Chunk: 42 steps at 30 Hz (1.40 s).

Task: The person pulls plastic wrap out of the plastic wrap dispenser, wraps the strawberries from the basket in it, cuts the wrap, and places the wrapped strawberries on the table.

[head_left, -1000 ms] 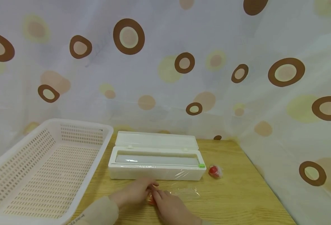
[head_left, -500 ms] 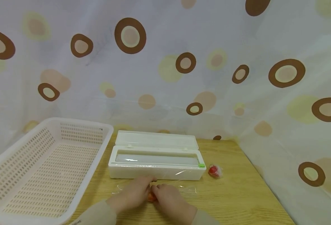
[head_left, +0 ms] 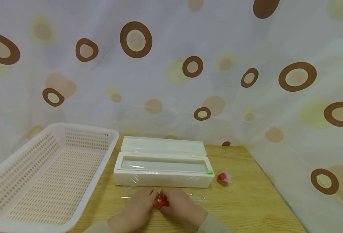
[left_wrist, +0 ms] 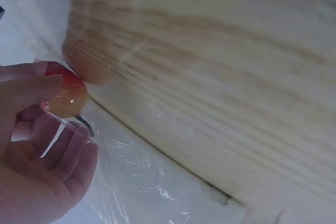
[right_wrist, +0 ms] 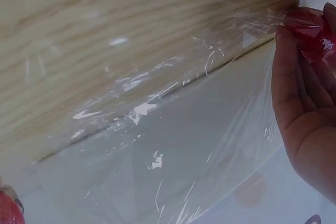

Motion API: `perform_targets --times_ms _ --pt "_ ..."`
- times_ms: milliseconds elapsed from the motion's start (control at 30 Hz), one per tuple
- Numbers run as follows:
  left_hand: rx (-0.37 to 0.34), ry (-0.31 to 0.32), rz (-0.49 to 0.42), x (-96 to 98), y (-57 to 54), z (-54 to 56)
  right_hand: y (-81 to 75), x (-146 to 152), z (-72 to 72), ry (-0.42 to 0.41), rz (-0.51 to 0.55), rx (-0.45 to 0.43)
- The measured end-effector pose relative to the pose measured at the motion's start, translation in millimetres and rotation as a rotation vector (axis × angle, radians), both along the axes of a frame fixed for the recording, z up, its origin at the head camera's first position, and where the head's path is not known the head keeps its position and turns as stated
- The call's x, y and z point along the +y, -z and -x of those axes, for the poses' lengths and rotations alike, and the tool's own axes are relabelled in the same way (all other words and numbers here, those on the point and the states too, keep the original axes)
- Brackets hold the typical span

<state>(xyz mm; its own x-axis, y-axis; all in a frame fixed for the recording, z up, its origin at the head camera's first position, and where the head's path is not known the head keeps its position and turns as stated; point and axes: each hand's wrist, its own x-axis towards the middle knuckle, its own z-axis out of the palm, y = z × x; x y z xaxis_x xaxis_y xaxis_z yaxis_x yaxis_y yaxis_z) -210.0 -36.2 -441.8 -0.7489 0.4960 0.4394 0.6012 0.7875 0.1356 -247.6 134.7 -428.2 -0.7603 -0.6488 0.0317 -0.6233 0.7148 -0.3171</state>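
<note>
A small red-and-yellow apple (head_left: 161, 201) with a dark stem lies between both hands, just in front of a white cling film box (head_left: 162, 180). Clear cling film (right_wrist: 142, 109) spreads over the table and covers the apple. My left hand (head_left: 140, 206) holds the apple's left side, its thumb and fingers about the fruit (left_wrist: 71, 97) in the left wrist view. From the other side my right hand (head_left: 181, 206) grips the apple through film, its fingers curled by the red skin (right_wrist: 308, 31) in the right wrist view. The hands hide part of the fruit.
The box's lid (head_left: 164, 146) stands raised, showing the film roll (head_left: 164, 166) and a green slider (head_left: 209, 172). A film-wrapped red fruit (head_left: 223, 178) lies right of the box. A large white plastic basket (head_left: 113, 142) stands at the left on the wooden table (head_left: 247, 200).
The left hand has drawn back from over the apple, and the right hand has turned to its right side. More of the apple shows, its red side now visible. Box and basket stay put.
</note>
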Motion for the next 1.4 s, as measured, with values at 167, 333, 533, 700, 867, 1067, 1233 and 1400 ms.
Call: perform_targets --times_ms 167,333,533,700,867,1067,1233,1400 --pt "0.077 -0.035 -0.002 0.5 5.6 5.8 -5.9 2 5.5 0.014 0.046 -0.139" --pt "0.064 -0.071 -0.001 0.9 3.1 10.7 -11.5 7 13.9 0.004 0.155 -0.302" --pt "-0.014 -0.03 0.015 2.3 -5.5 15.3 -14.8 14 18.9 0.021 0.238 -0.383" --pt "-0.19 -0.031 0.002 0.3 -9.7 20.8 -12.5 14 14.1 0.037 0.178 -0.245" --pt "-0.317 -0.059 -0.099 -2.2 -11.5 26.3 -6.4 13 4.2 0.104 0.221 -0.148" --pt "-0.326 -0.071 -0.149 -2.5 -11.3 28.2 6.0 8 -6.4 0.085 -0.003 0.185" --pt "-0.336 -0.067 -0.166 -2.6 -10.6 27.7 2.8 7 -2.7 0.071 -0.004 0.199" --pt "-0.208 -0.082 -0.089 1.2 -14.5 20.7 -11.4 10 8.9 0.027 0.052 0.043"
